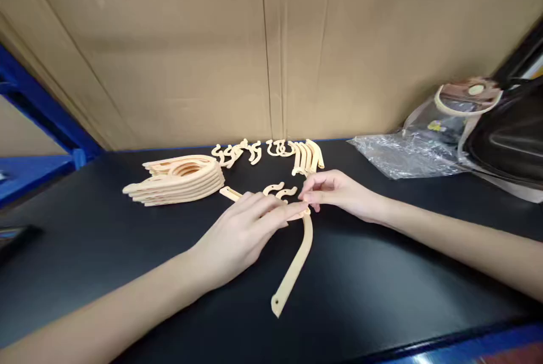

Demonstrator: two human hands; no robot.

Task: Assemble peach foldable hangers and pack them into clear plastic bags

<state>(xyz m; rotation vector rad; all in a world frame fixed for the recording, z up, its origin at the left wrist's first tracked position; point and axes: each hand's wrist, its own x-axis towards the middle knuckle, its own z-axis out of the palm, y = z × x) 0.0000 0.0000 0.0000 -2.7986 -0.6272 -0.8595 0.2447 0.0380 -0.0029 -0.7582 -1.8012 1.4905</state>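
Note:
A curved cream plastic hanger arm (pixel 296 265) lies on the black table, its holed end toward me. Its upper end meets another cream piece, mostly covered by my left hand (pixel 250 222). That hand grips the covered piece, index finger stretched along the top and thumb below. At the joint, the fingertips of my right hand (pixel 324 191) are pinched together; what sits between them is too small to make out. Just beyond my left fingers are small S-shaped hook pieces (pixel 287 192) and a slotted straight piece (pixel 230 193), partly hidden by the hand.
A stack of cream folded hangers (pixel 178 183) stands at left. Small hook pieces (pixel 237 152) and several curved arms (pixel 307 156) lie at the back by the cardboard wall (pixel 190 59). Clear plastic wrap (pixel 399 155) and a dark bag (pixel 504 132) occupy the right.

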